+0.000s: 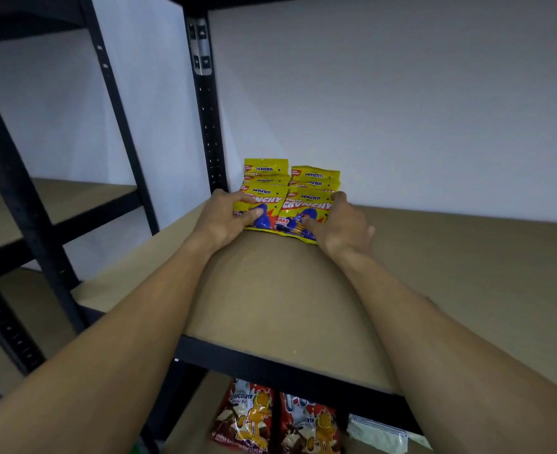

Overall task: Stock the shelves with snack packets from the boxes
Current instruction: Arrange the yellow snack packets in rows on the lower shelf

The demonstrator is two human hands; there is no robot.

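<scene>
A plain pale wall fills the background.

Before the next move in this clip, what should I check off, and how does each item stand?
1. Left hand grips left front packet: ok.
2. Right hand grips right front packet: ok.
3. Both front packets rest on the shelf board, side by side: ok.
4. Bare board to the right for more rows: ok.
5. Box with more packets at hand: cannot tell, none in view.

Yellow packets reading "Monster", "Crunchy", red packets reading "Chocolate"
</scene>
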